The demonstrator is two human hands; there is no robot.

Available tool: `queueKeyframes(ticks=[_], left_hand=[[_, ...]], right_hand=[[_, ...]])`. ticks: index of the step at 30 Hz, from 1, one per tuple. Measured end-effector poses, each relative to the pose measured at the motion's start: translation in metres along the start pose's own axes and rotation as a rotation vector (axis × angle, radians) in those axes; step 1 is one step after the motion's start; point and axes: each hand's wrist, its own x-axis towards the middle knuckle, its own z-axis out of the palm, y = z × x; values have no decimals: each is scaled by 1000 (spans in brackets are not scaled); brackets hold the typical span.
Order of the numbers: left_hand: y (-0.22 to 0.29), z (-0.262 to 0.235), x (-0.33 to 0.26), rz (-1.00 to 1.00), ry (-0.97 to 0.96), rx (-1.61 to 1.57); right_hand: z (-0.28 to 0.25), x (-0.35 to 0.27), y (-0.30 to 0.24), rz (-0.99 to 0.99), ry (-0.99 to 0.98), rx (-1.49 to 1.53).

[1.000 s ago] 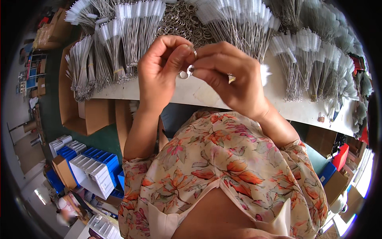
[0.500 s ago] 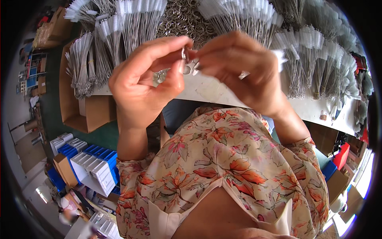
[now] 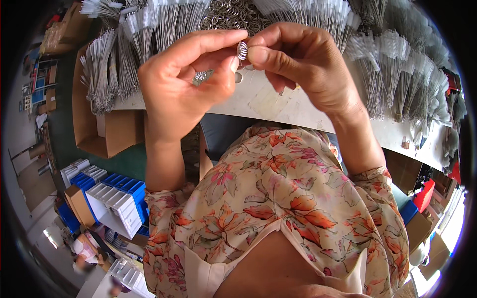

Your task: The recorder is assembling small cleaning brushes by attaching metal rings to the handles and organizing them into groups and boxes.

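Over the front part of the table I hold up a small shiny coiled metal ring (image 3: 242, 50), with several loops showing edge-on. Thumb and fingers of my left hand (image 3: 186, 82) pinch it from the left. From the other side, the thumb and forefinger of my right hand (image 3: 303, 64) close on its right edge; the remaining fingers curl below. Just beyond my hands lies a heap of loose metal rings (image 3: 233, 14). A few more metal rings (image 3: 200, 76) show on the table through the gap in my left hand.
Bundles of thin wire brushes with white bristles (image 3: 174, 25) line the left of the white table (image 3: 258, 102); more brush bundles (image 3: 380, 59) cover its right. An open cardboard box (image 3: 107, 131) stands at the table's left. Blue and white plastic bins (image 3: 119, 198) sit lower left.
My right hand has turned and steadied, its thumb and forefinger now on the coiled ring. Both hands sit slightly higher in view, and the ring now shows its stacked loops.
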Motion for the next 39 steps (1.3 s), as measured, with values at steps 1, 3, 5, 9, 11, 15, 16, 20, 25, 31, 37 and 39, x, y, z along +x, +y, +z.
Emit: queueKeyframes(ticks=[1, 3, 5, 9, 11, 15, 16, 20, 25, 31, 37, 39], left_hand=[[0, -5, 2, -5, 4, 0], [0, -15, 8, -106, -104, -35], [3, -18, 10, -125, -103, -28], [-7, -28, 11, -348, -205, -228], [-17, -33, 6, -468, -273, -326], [-56, -58, -1, -468, -256, 58], [-70, -79, 2, -439, -181, 280], [-120, -192, 15, -526, 342, 807], [-162, -248, 3, -903, 61, 997], [-168, -259, -3, -851, 221, 665], [-132, -245, -4, -940, 324, 490], [-135, -244, -4, -805, 465, 465]], right_hand=[[-2, 1, -2, 5, -34, -70], [-2, 2, -7, 15, -77, -100], [0, 3, -8, 47, -95, -211], [6, 3, -1, 102, -160, 7], [11, -2, 14, 139, -38, -89], [12, -20, 82, -316, 84, -877], [10, -26, 97, -403, 42, -1034], [7, -32, 115, -515, -119, -1273], [4, -19, 122, -628, -167, -1149], [-75, 25, 52, -578, 495, -1036], [-111, 65, 36, -110, 514, -1297], [-115, 66, 30, -90, 481, -1366]])
